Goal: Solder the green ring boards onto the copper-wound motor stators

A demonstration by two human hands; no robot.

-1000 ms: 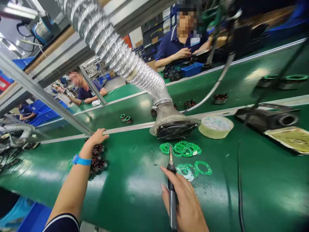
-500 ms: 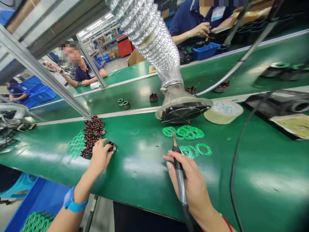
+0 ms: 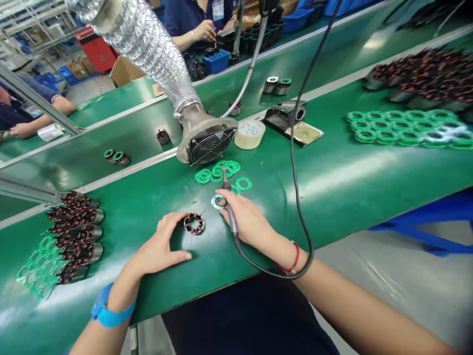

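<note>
My left hand (image 3: 158, 246) is open on the green bench, thumb and fingers spread beside a wound motor stator (image 3: 194, 224). The index fingertip is at the stator's rim; whether it touches I cannot tell. The stator stands with its coils upward and thin wire ends sticking out. My right hand (image 3: 249, 222) is closed around a soldering iron (image 3: 231, 218), tip pointing up and away. A pale ring-shaped circuit board (image 3: 216, 202) shows at the fingertips of that hand, apparently pinched there. Just beyond lie loose green ring boards (image 3: 226, 169), partly behind the iron.
A fume extractor hood (image 3: 209, 143) hangs over the ring boards. A tape roll (image 3: 250, 134) and a soldering iron stand (image 3: 286, 121) are behind. Stators (image 3: 79, 231) fill the left; ring board panels (image 3: 406, 128) lie right. The iron's cable (image 3: 293, 162) loops past my right wrist.
My left hand has brought a stator from the left group toward the middle and opened beside it. My right hand, still holding the iron, now has a ring board at its fingertips. The view has turned right.
</note>
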